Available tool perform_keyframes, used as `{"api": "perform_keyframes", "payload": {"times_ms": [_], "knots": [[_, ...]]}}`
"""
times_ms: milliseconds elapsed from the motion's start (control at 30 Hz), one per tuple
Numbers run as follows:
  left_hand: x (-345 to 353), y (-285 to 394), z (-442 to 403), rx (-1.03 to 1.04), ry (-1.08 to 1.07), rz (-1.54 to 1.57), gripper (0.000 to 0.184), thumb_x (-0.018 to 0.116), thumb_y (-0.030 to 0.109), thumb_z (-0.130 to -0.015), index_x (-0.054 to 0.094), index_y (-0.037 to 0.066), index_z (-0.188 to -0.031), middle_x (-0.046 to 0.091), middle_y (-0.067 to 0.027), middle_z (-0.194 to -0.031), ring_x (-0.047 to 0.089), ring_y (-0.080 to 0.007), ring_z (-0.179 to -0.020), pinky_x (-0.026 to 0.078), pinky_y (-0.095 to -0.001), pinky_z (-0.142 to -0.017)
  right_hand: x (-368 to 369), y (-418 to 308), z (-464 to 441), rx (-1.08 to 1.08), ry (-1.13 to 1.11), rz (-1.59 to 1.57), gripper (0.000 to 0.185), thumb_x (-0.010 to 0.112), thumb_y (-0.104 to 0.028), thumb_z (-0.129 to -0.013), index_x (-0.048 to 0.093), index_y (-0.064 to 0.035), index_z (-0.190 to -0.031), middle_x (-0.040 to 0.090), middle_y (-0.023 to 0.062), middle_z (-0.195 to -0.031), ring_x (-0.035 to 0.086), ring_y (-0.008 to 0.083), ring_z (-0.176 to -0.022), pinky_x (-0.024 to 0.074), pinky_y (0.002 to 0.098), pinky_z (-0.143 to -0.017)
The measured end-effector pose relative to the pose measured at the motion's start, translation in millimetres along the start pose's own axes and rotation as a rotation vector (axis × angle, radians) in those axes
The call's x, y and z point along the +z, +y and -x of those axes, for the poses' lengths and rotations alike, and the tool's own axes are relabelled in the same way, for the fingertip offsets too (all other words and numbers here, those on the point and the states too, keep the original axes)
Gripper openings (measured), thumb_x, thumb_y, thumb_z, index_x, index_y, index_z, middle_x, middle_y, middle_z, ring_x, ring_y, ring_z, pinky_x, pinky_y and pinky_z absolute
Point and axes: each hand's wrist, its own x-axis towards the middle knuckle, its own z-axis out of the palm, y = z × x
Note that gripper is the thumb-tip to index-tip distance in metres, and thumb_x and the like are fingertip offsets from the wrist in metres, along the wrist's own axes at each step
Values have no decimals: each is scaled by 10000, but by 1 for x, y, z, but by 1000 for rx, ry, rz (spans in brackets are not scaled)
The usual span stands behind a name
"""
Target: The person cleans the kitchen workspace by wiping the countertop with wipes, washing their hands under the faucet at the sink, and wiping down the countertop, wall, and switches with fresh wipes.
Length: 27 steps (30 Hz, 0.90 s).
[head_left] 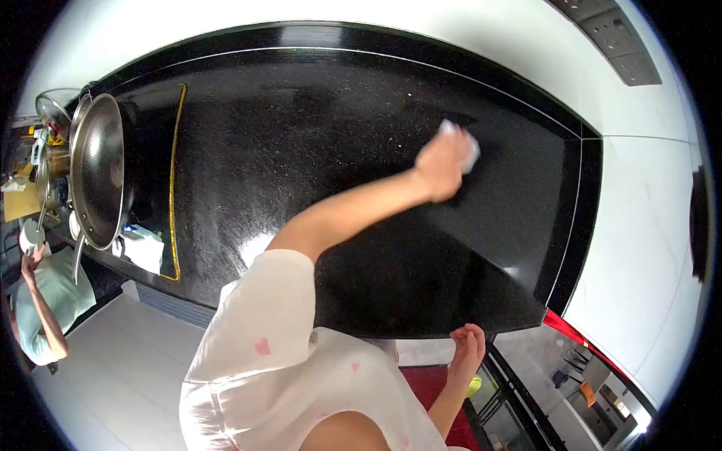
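- My left hand (442,161) — closed round a white wad (470,152), blurry, cloth or tissue can't tell; over the worktop's (301,173) far right part.
- My right hand (468,342): holding nothing, fingers loosely bent, at the near right edge.
- Worktop: black, pale specks.
- Left end: big pan (101,173), standing tilted.
- Beyond it, left — another person (56,301).

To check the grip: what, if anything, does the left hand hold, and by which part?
The left hand holds a crumpled white cloth or tissue; blur hides which part is gripped.
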Motion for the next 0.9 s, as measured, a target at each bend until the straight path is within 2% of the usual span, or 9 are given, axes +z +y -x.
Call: {"api": "perform_keyframes", "payload": {"times_ms": [67, 200, 500, 533, 567, 633, 700, 767, 900], "knots": [[74, 57, 64, 285, 389, 473, 435, 417, 101, -735, 414, -1, -1158, 379, -200, -1221, 331, -311, -1175, 193, -415, -1017, -9, 0, 3, 10, -4, 1, 159, 471, -115, -836, 521, -15, -950, 567, 64, -782, 542, 145, -743, 434, 286, -721], [76, 92, 259, 560, -16, 647, 486, 419, 88, -733, 384, 38, -1214, 325, -149, -1292, 252, -286, -1232, 171, -399, -1035, -21, -1, -5, 30, -41, -12, 155, 466, -113, -837, 520, -16, -945, 560, 59, -779, 540, 144, -754, 431, 289, -729], [39, -95, 54, -511, 501, -376, 410, 302, 271, -844, 418, 24, -1151, 388, -229, -1207, 365, -318, -1120, 305, -416, -907, -73, -21, -43, -14, -177, 34, 142, 443, -94, -840, 520, -18, -932, 549, 49, -788, 538, 143, -761, 433, 289, -732], [11, -55, 34, -529, 207, 64, 365, 380, 222, -751, 460, 20, -1044, 438, -212, -1111, 402, -333, -1038, 303, -401, -898, -79, -26, -47, -22, -184, 63, 142, 441, -92, -840, 520, -17, -932, 549, 49, -789, 538, 143, -761, 434, 288, -732], [35, -11, 39, -198, 442, 118, 259, 425, 197, -690, 501, 14, -857, 509, -168, -935, 460, -322, -873, 341, -412, -816, -85, -29, -49, -18, -182, 46, 143, 439, -86, -839, 519, -14, -932, 548, 49, -786, 538, 142, -763, 435, 286, -732], [-1, 103, 95, 53, -245, 59, 341, 407, 131, -699, 486, 38, -1016, 464, -178, -1081, 417, -337, -1022, 305, -424, -909, -96, -32, -52, -7, -195, 27, 143, 440, -87, -839, 519, -13, -932, 548, 49, -786, 538, 142, -767, 435, 285, -734], [52, 147, 213, 164, 51, 382, 525, 437, 174, -730, 362, 120, -1247, 329, -129, -1289, 244, -268, -1237, 153, -399, -1040, -107, -36, -57, 9, -221, 33, 144, 442, -88, -838, 518, -12, -932, 548, 50, -786, 538, 141, -771, 434, 285, -736], [32, 129, 252, -43, -336, 247, 517, 458, 155, -720, 380, 114, -1229, 331, -140, -1276, 262, -240, -1224, 188, -404, -1026, -112, -35, -64, 23, -261, 43, 145, 445, -90, -836, 519, -12, -932, 550, 53, -787, 538, 141, -773, 433, 286, -737], [48, 25, 273, -753, 212, -195, 413, 260, 193, -869, 322, 7, -1233, 249, -240, -1303, 219, -389, -1209, 166, -446, -1004, -114, -33, -71, 26, -329, 65, 134, 419, -65, -844, 528, -18, -905, 552, 60, -783, 540, 155, -755, 434, 287, -723]]}}
